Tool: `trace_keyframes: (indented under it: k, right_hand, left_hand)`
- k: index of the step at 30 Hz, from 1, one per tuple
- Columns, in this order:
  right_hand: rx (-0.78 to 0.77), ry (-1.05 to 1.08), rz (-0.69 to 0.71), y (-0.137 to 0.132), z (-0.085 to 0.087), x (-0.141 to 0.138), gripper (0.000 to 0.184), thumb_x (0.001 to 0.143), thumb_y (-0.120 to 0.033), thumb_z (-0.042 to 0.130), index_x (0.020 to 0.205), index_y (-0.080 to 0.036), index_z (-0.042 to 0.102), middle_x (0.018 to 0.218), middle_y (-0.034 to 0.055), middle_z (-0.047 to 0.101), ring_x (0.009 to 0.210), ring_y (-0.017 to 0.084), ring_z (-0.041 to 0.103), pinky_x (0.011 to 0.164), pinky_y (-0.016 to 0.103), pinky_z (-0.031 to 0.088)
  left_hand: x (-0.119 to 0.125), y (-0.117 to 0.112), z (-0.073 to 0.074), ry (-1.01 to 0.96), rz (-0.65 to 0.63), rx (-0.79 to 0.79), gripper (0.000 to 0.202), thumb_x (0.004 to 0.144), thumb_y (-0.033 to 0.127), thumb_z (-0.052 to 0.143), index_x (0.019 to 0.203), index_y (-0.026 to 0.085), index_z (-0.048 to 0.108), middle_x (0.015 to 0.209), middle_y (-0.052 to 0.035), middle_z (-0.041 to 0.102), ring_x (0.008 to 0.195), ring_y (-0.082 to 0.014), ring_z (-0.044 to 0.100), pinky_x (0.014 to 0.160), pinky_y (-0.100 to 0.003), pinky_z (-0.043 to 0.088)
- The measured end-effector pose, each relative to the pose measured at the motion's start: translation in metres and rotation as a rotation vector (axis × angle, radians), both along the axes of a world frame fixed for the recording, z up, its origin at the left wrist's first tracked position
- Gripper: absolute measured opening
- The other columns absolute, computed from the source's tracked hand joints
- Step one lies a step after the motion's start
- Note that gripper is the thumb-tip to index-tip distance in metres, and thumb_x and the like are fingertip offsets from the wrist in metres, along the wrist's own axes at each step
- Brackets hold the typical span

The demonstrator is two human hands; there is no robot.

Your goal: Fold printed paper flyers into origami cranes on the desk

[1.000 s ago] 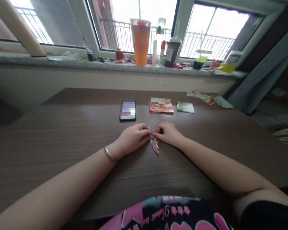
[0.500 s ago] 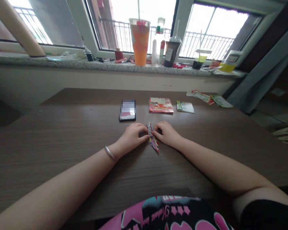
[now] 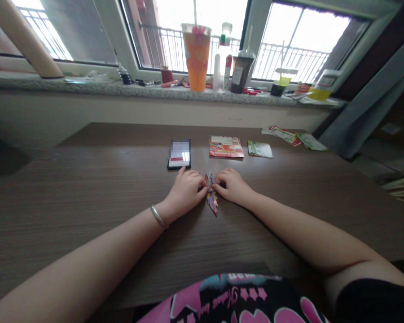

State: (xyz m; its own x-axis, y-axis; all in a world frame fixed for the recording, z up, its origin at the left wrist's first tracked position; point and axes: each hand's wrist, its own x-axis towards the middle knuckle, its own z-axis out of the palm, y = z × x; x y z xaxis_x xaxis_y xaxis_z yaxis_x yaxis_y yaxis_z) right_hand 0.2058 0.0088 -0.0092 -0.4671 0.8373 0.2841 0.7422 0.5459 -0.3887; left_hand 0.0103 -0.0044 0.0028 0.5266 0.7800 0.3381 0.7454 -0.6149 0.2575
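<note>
A narrow piece of folded colourful paper stands out between my hands, its pointed end toward me on the table. My left hand pinches its left side with thumb and fingers, and one finger is raised near the phone. On the opposite side my right hand pinches the paper, fingers curled. The upper part of the paper is partly hidden by my fingertips. Just beyond my left hand lies a phone with its screen lit.
A stack of red printed paper sheets and a smaller stack of cards lie beyond my hands. Loose printed slips are at the table's far right. A tall orange cup, a dark cup and bottles line the granite sill.
The near tip of the folded paper has swung slightly left. My left hand has shifted a little right, with a finger now lifted toward the phone. My right hand has barely moved.
</note>
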Motion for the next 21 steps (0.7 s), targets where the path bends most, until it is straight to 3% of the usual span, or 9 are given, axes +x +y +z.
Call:
trace_keyframes:
  k: [5,8,11,15,21]
  right_hand:
    - [-0.025,0.058,-0.024,0.0026,-0.0034,-0.0004,0.019,0.079,-0.028,0.066,0.065,-0.02,0.057,0.1,0.0047,0.066,0.108,0.023,0.052,0.106,0.049,0.026]
    - [-0.051,0.05,-0.058,0.0026,-0.004,-0.0011,0.02,0.078,-0.03,0.066,0.064,-0.02,0.055,0.11,0.0057,0.064,0.116,0.026,0.048,0.11,0.054,0.021]
    - [-0.081,0.034,-0.095,0.0019,-0.0035,-0.002,0.021,0.077,-0.033,0.067,0.066,-0.019,0.055,0.123,0.007,0.059,0.131,0.031,0.036,0.111,0.058,0.016]
    - [-0.097,0.009,-0.143,0.001,-0.0031,-0.0022,0.02,0.077,-0.036,0.067,0.083,-0.02,0.058,0.131,0.0106,0.053,0.136,0.034,0.029,0.111,0.06,0.018]
    - [-0.061,0.017,-0.172,-0.0032,-0.0029,-0.0024,0.04,0.078,-0.036,0.066,0.11,-0.019,0.051,0.135,0.0131,0.046,0.139,0.034,0.025,0.113,0.057,0.02]
  left_hand:
    - [0.0009,0.0011,-0.0006,0.027,0.031,-0.042,0.017,0.085,0.032,0.056,0.076,0.019,0.061,0.093,-0.0047,0.067,0.097,-0.0233,0.059,0.107,-0.052,0.028]
    - [-0.0009,0.0033,-0.0009,0.023,0.05,-0.084,0.02,0.086,0.035,0.056,0.074,0.019,0.06,0.087,-0.004,0.065,0.09,-0.0213,0.06,0.092,-0.039,0.043]
    - [-0.0019,0.0018,-0.001,0.037,0.068,-0.054,0.017,0.087,0.034,0.055,0.078,0.02,0.059,0.086,-0.0032,0.063,0.085,-0.0199,0.059,0.076,-0.03,0.047]
    - [-0.0011,-0.0026,-0.001,0.062,0.023,0.039,0.012,0.089,0.028,0.053,0.087,0.021,0.061,0.093,-0.0036,0.063,0.082,-0.0175,0.06,0.071,-0.028,0.047]
    - [-0.0025,-0.0018,-0.001,0.072,-0.069,0.123,0.014,0.091,0.025,0.052,0.088,0.02,0.065,0.104,-0.005,0.064,0.09,-0.0176,0.061,0.077,-0.028,0.05]
